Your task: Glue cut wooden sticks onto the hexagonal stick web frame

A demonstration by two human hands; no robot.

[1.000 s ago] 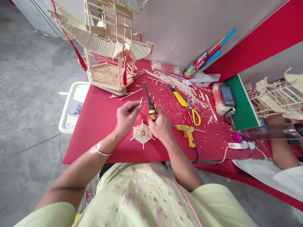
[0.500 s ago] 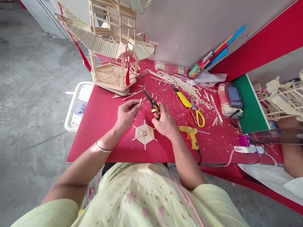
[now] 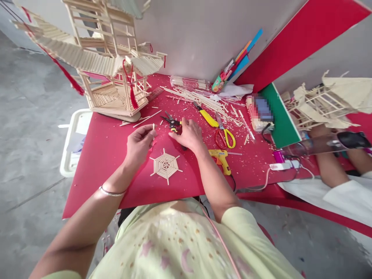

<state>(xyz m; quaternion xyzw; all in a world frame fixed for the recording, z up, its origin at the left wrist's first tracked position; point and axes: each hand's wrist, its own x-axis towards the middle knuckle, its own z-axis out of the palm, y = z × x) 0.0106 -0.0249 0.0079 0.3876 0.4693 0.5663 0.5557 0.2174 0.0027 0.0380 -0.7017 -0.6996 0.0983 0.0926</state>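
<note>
My left hand (image 3: 140, 144) is closed in a pinch on a short wooden stick (image 3: 154, 126), its tip showing above the fingers. My right hand (image 3: 188, 135) lies over the grips of a pair of cutting pliers (image 3: 173, 124), thumb and fingers apart and loose around them. The pliers' jaws are spread and point away to the left, low over the red table; whether the palm still touches a handle is hard to see. In front of both hands lies a flat hexagonal web of wooden sticks (image 3: 166, 166), with short spokes sticking out past its edge.
A stick pagoda model (image 3: 116, 97) stands back left. Loose sticks (image 3: 203, 99), a yellow utility knife (image 3: 208, 117), scissors (image 3: 225, 137) and a glue gun (image 3: 222, 159) lie to the right. Another person's arm (image 3: 328, 159) is at far right, beyond a green board (image 3: 280, 120).
The view has shifted right. My right hand has loosened around the pliers, whose jaws have spread and swung left. My left hand keeps its pinch on the stick.
</note>
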